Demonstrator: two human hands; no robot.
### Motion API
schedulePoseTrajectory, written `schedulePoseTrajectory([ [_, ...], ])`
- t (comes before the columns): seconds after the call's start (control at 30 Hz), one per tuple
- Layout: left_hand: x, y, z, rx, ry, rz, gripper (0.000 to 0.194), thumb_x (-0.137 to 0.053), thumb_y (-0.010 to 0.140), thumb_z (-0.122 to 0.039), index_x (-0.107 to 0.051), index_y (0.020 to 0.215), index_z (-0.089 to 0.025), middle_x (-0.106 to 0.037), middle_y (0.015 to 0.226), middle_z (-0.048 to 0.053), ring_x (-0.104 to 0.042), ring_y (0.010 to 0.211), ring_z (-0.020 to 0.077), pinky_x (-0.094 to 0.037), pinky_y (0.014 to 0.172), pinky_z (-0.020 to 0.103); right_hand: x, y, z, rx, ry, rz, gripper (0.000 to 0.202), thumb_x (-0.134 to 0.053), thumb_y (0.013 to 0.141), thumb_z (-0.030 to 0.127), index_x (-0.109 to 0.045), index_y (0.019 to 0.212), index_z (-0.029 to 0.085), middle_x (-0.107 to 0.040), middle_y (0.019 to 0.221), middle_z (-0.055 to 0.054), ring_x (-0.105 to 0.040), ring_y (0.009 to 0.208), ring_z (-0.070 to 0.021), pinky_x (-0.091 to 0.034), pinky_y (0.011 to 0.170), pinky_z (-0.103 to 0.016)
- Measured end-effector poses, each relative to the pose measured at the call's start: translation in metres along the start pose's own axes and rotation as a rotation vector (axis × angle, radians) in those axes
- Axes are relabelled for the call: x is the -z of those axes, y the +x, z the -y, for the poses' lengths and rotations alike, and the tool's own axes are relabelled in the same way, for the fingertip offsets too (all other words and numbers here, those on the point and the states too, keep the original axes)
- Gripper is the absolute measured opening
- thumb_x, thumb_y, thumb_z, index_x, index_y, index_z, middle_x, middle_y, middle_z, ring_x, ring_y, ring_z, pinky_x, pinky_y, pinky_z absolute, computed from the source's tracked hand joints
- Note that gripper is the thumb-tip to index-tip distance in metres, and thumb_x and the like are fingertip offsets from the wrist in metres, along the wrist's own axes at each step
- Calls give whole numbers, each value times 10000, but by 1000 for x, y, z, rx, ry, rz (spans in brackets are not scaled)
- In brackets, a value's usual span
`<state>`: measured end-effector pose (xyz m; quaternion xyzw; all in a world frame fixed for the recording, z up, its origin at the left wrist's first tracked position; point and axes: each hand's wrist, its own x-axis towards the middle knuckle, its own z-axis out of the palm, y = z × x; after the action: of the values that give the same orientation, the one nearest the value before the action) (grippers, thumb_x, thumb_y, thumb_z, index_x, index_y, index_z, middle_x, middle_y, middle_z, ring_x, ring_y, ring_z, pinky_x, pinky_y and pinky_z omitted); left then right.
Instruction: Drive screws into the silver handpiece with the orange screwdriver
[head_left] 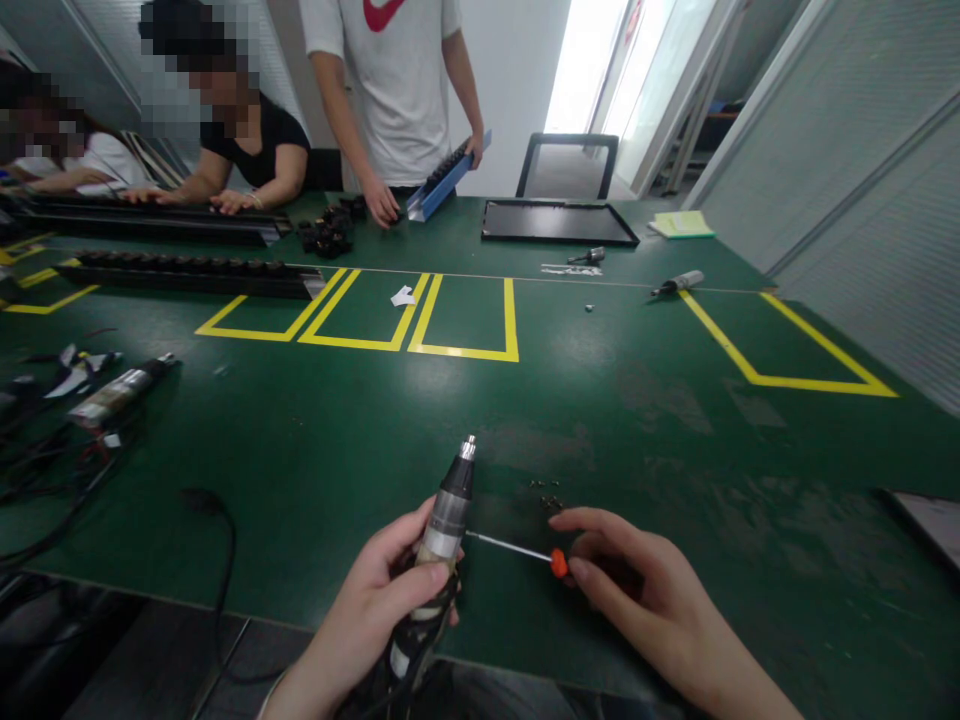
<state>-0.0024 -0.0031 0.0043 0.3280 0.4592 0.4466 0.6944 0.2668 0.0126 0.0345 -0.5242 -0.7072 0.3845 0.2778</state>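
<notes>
Left hand [384, 588] grips one power driver [448, 515], right hand [649, 580] pinches one red-handled screwdriver [558, 563].
Several screws [555, 503] right of the driver; one black panel [559, 222] beyond.

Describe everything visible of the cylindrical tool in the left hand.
The cylindrical tool has a metallic-looking tip, black tapered nose and grey body with a pale band. It points forward, leaning slightly right, over the green table. The left hand grips its body; whether the orange-ended rod touches it is unclear.

Looks like an assembly workshop — judging by yellow tape outlines [463, 352] on the worktable [315, 430], power screwdrivers [448, 520] and co-workers [401, 90] handling rails [442, 195] along its far edge.
</notes>
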Motion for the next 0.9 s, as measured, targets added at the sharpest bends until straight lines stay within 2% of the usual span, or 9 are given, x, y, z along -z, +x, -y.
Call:
schedulePoseTrajectory([
  [0.1,2,1,2,-16,-5,12,537,-839,802,-318,-718,1312,-204,-752,877,51,-716,605,190,-549,566,273,-1,0,0,21,-4,-65,245,-639,871,228,-720,1101,211,-761,781,-21,-734,687,-182,-577,640,-269],
  [0.2,2,1,2,-13,-6,5,530,-837,807,-307,-718,1313,-208,-757,882,49,-718,612,188,-554,575,272,-1,0,0,32,41,-110,245,-688,807,199,-739,1047,208,-760,791,-23,-746,691,-182,-597,650,-264],
  [0.33,0,0,1,-9,-17,-10,524,-840,804,-289,-720,1308,-210,-759,874,43,-718,603,183,-553,570,269,-2,-1,0,27,69,-121,268,-718,767,160,-744,1030,205,-763,823,-31,-750,712,-185,-611,669,-267],
  [0.47,-1,-2,0,-8,-21,0,507,-841,802,-282,-732,1293,-221,-763,877,40,-724,609,185,-556,572,269,0,-3,-1,38,87,-82,296,-710,809,155,-735,1096,218,-767,888,-37,-758,779,-192,-611,729,-278],
  [0.6,-1,-2,0,-3,-19,-5,525,-853,787,-294,-733,1292,-218,-763,873,41,-719,609,185,-559,575,272,4,-4,-3,69,146,-44,264,-684,888,254,-720,1148,232,-766,917,-43,-745,795,-196,-597,712,-277],
  [0.7,-1,-1,-1,1,-10,-7,542,-862,772,-307,-733,1285,-190,-753,861,42,-709,611,182,-558,578,273,4,-3,-4,40,161,-28,243,-617,949,325,-719,1144,222,-759,854,-45,-725,751,-199,-581,680,-291],
  [0.8,-2,0,-2,-5,-9,-1,547,-855,781,-314,-725,1299,-194,-750,865,40,-709,614,182,-560,583,275,1,-2,-5,-58,191,23,289,-519,1003,367,-705,1145,197,-726,746,-35,-678,629,-184,-551,569,-278],
  [0.9,-2,0,-2,-4,-12,-4,548,-853,786,-312,-722,1306,-202,-751,861,36,-710,607,181,-556,575,272,-1,-1,-4,-64,149,21,259,-542,971,332,-710,1107,188,-674,663,-9,-623,552,-169,-494,496,-260],
])
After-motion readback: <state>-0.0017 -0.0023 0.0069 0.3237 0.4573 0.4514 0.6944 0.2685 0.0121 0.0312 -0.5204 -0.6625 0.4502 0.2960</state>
